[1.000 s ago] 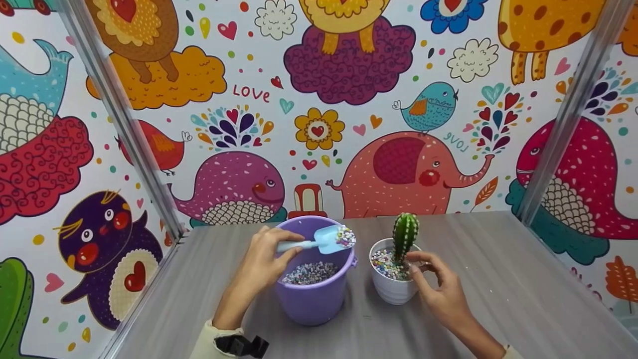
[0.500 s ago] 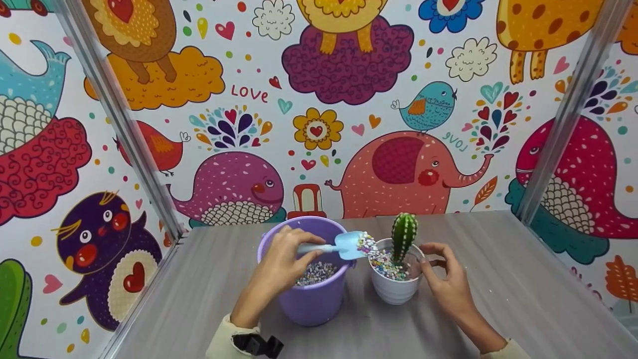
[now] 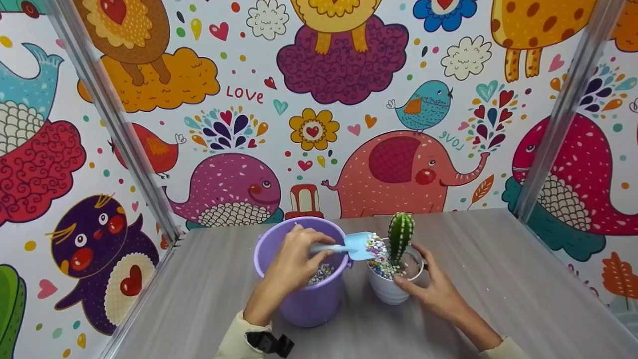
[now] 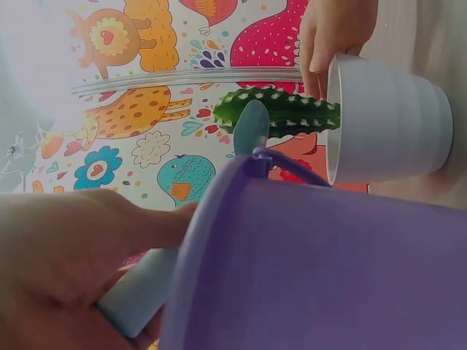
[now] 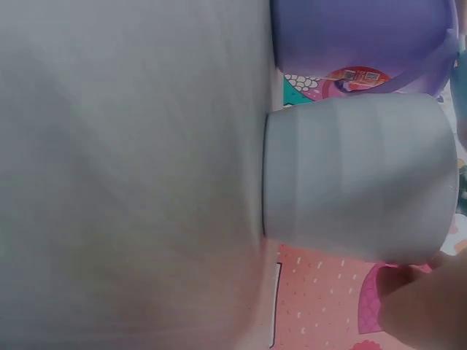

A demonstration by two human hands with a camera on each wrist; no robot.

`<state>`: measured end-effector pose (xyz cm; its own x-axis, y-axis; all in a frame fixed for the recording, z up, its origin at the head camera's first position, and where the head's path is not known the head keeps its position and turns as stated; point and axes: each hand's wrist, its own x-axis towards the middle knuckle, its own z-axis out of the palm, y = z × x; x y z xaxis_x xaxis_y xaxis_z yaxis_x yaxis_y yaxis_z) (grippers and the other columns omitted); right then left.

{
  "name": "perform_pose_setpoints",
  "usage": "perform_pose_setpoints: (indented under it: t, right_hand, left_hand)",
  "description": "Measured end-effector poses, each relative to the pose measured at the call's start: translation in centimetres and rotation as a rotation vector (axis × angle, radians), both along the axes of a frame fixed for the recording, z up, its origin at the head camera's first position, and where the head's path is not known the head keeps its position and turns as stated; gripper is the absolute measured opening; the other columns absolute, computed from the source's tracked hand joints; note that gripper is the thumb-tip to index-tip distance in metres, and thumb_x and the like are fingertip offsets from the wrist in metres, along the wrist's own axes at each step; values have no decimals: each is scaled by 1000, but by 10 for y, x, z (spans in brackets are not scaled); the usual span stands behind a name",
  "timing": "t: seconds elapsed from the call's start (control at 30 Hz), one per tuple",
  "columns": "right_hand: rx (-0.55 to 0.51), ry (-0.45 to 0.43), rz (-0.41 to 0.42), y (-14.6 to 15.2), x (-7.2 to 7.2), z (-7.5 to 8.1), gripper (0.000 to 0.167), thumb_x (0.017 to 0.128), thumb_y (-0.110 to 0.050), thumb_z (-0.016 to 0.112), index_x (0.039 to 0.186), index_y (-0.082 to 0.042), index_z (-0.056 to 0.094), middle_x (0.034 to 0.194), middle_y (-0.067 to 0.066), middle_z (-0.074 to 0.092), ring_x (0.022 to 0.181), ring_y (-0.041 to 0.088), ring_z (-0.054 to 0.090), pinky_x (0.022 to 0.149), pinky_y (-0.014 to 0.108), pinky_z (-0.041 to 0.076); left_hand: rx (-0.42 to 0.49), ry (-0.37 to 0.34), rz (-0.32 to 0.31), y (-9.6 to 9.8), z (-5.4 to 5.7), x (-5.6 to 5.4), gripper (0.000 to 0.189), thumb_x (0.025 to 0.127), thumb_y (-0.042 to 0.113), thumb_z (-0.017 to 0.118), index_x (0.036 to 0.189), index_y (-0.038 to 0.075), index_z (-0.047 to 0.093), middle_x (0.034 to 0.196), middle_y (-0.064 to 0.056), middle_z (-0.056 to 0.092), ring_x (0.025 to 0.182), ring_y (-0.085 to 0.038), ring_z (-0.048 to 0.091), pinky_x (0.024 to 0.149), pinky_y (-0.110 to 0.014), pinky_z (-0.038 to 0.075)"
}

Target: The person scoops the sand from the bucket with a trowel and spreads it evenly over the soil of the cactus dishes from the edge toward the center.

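Head view: scoop [image 3: 356, 248] is held by its handle in L hand [image 3: 295, 257], fingers closed narrow round it, w/ blade & load of pebbles [image 3: 375, 245] carried out past bucket [image 3: 315, 303] to the left rim of pot [image 3: 392, 291]. Pot is gripped at its right side by R hand [image 3: 439, 288], thumb in front, fingers behind. Cactus [image 3: 400, 237] is held upright in pot, which is stood on worktop [image 3: 209, 291] just right of bucket.

Main risk: pebbles prob. spilled down the gap btwn bucket & pot if blade is tipped too early, b/c its tip is only just at the rim. Cactus could be knocked or leaned if blade is pushed too far in. Pot might be shoved or tilted if its rim is hit; whether blade & rim touch can't be told. Load could also be heaped on the left, where pebbles are already thick; fewer are seen on the right.

Vs. 0.5 s ago: scoop has been moved right, closer to cactus; R thumb has been brought round to pot's front, having been kept at its right edge. Bucket & pot approx. unmoved.
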<state>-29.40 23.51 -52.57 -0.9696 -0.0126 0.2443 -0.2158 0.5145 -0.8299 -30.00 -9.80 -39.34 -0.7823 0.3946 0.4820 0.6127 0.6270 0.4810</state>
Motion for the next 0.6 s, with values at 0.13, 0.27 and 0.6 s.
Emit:
perform_pose_setpoints:
  t: [0.13,0.27,0.6]
  right_hand:
    - [29,-36,36,0,-1,-2,110,88,-49,88,171,-21,21,177,21,28,164,47,26,124,79,23]
    - [31,-14,41,0,-1,-3,115,86,-49,90,172,-20,19,178,20,27,164,48,25,124,79,22]
    - [32,-19,-1,-6,3,-1,124,81,-56,93,172,-21,17,177,21,23,165,48,23,124,79,22]
  left_hand:
    - [-33,-7,13,6,1,2,16,95,14,84,111,11,85,107,-3,83,96,-18,57,89,-37,45]
    - [-69,-10,15,12,3,4,17,94,17,85,110,11,86,105,-3,82,93,-16,53,88,-35,43]
    - [-163,47,-2,29,8,7,15,93,19,87,106,12,87,101,-1,83,90,-16,54,86,-34,44]
